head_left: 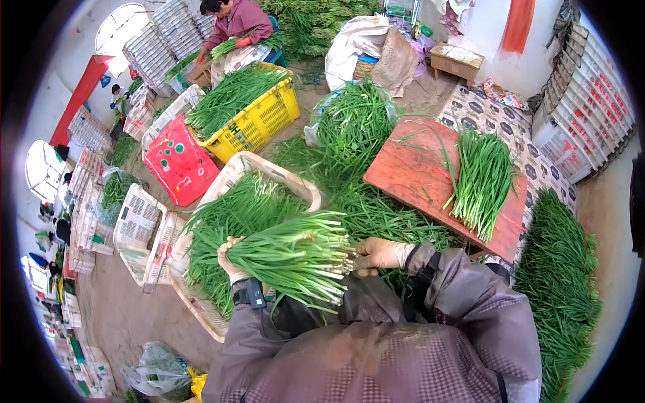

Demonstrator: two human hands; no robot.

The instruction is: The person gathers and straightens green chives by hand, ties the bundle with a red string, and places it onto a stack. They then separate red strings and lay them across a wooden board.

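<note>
A loose bunch of garlic chives [295, 252] lies across my lap, its pale stem ends pointing right. My left hand [232, 260], in a pale glove, is closed around the leafy part. My right hand [383, 255], also gloved, has its fingers curled at the stem ends, touching them. Under and behind my left hand is a white plastic crate [252, 161] with more chives in it. To the right, a cut bunch of chives [485, 181] rests on a reddish wooden board [413, 158]. Loose chives [376, 208] are heaped between crate and board.
A yellow crate [269, 111] full of chives stands ahead, beside a red lid-like panel [180, 161]. A filled bag of chives [353, 124] is behind the board. More chives [557, 289] line the right wall near stacked white crates [584, 101]. A co-worker [238, 27] sits handling chives.
</note>
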